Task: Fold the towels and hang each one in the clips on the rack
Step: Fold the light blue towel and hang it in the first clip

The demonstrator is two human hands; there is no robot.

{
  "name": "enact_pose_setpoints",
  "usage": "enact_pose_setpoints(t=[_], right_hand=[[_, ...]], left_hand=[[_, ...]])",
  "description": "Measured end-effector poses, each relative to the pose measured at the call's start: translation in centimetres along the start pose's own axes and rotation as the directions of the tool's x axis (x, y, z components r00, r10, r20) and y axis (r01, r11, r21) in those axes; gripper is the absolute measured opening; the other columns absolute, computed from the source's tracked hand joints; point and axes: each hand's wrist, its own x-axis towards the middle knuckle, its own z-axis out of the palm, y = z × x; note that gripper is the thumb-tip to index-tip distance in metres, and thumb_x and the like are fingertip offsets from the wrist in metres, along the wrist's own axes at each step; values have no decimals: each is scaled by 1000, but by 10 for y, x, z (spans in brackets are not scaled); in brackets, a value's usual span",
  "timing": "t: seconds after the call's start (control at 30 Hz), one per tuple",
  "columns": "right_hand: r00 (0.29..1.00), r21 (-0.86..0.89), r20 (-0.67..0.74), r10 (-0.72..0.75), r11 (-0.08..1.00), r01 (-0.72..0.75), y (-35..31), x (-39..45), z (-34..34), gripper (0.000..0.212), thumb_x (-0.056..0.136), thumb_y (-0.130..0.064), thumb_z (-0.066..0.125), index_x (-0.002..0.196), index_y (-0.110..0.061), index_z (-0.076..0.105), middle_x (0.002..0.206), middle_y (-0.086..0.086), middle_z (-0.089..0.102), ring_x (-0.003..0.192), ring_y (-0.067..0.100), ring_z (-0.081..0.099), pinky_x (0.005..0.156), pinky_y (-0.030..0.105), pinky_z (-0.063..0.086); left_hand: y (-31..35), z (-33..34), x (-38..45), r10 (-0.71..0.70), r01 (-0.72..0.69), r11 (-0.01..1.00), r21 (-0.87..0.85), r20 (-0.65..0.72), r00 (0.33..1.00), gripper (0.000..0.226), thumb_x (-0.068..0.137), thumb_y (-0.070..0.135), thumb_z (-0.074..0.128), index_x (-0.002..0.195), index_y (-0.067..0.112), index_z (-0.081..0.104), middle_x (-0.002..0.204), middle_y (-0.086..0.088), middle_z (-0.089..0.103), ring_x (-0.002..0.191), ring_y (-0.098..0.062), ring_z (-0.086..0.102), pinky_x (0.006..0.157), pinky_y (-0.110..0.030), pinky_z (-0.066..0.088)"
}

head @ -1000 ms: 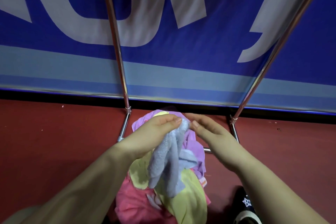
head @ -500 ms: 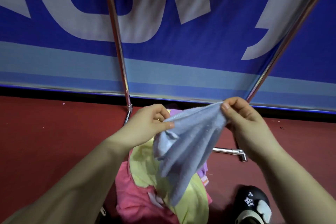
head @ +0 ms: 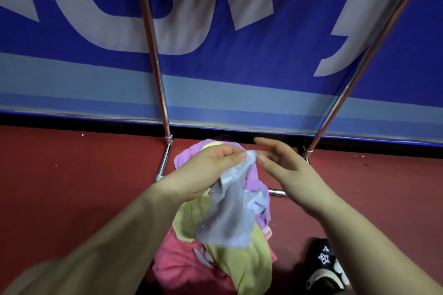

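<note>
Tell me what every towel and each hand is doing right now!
left hand: pinches the blue towel's top corner.
right hand: open, fingers straight, beside the corner.
blue towel: hanging, unfolded.
purple towel: crumpled in the pile.
yellow towel: crumpled in the pile.
pink towel: crumpled underneath.

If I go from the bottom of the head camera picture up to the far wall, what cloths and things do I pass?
Pink towel → yellow towel → grey-blue towel pinched by the left hand → purple towel → blue banner.
</note>
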Motion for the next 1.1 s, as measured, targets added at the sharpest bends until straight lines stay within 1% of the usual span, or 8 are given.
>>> enact_pose_setpoints(t=[0.13,0.23,0.33,0.57,0.77,0.83,0.93,1.1], right_hand=[[999,9,-30,-19,1000,19,-3,1,3,12,90,-12,57,81,-14,63,70,-4,63,69,7,56,72,19,46],[995,89,-92,-37,995,45,-5,2,1,17,91,-14,59,74,-17,60,69,0,58,70,11,51,70,24,42],[995,155,-94,-45,986,59,-8,1,-1,13,87,-22,62,75,-18,59,71,5,56,70,16,49,70,30,39],[972,176,-228,-50,980,92,-13,1,-8,17,91,-15,54,75,-19,54,59,-6,50,56,9,41,53,25,33],[988,-43,-147,-43,998,37,-6,-1,-13,13,90,-21,57,78,-18,56,67,-1,51,61,9,41,57,23,35],[998,15,-60,33,999,-33,-5,-1,-10,6,90,-23,58,89,-18,62,78,1,63,70,10,53,69,28,46],[999,115,-2,51,992,-50,-5,0,-7,19,89,-17,58,107,-15,64,100,7,71,91,11,65,88,28,51],[998,83,-39,-42,996,45,-10,1,-4,5,85,-9,63,85,-9,68,81,10,68,75,12,61,78,25,50]], left_hand=[[4,3,0,-44,43,992,-123,-6,999,22,89,22,56,97,2,62,96,-16,63,89,-22,57,85,-33,43],[6,0,-1,-79,83,978,-193,27,996,38,69,32,73,96,10,60,91,-6,66,85,-16,62,82,-28,47],[6,0,-5,-62,73,991,-109,97,993,50,50,33,75,94,15,58,93,-6,64,88,-18,61,83,-33,47],[3,-5,3,29,-41,997,-71,-155,987,7,82,9,65,81,14,69,82,-3,71,78,-16,64,83,-33,49],[6,-8,6,118,-139,986,-89,-206,971,13,88,10,58,82,15,69,77,0,72,75,-13,65,77,-27,52],[5,-6,5,150,-157,987,-28,-169,974,14,86,15,61,81,21,73,82,-5,70,79,-22,61,75,-33,49],[3,2,3,132,-129,991,40,-115,984,15,85,16,64,78,25,74,80,-3,69,79,-21,58,71,-31,44],[8,9,0,176,-169,980,104,-61,982,13,85,6,61,81,16,67,77,7,69,79,-4,62,75,-13,48]])
